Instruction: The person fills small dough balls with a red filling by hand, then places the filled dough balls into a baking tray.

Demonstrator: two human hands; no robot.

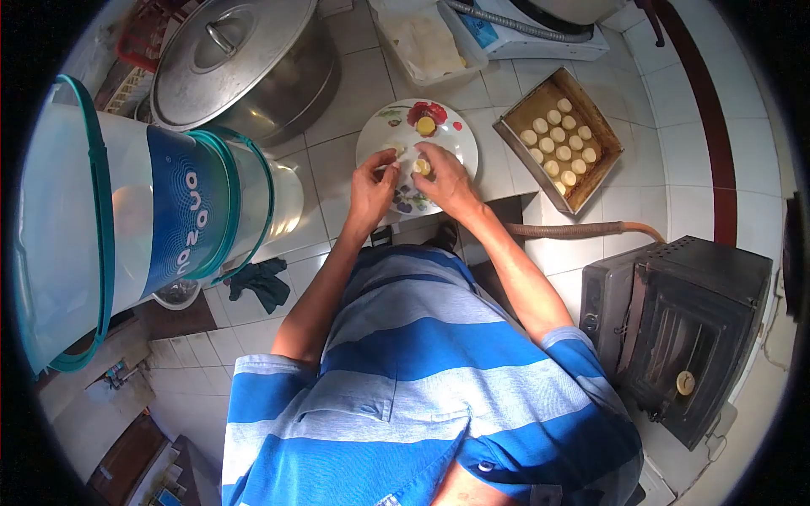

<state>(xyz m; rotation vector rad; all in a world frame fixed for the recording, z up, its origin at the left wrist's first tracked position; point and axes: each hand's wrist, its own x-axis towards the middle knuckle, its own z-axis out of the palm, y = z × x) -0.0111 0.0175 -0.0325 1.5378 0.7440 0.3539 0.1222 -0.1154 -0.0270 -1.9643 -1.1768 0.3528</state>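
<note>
Over a white floral plate (466, 148), both of my hands are close together. My right hand (447, 179) has its fingers closed around a small round pale-yellow pastry piece (422, 167). My left hand (372, 185) is curled in a pinch just to the left, with a small pale bit at its fingertips that is too small to name. Near the plate's far edge, beside a printed red flower, sits a small round yellow piece (425, 126). To the right, a rectangular metal baking tray (604, 180) holds several pale round pastry pieces (557, 134) in rows.
A large lidded metal pot (291, 88) stands at the back left, with big plastic buckets (126, 219) nearer me. Behind the plate is a plastic container (422, 42) with paper inside. A black oven (696, 329) is at the right, and a hose (574, 230) runs toward it.
</note>
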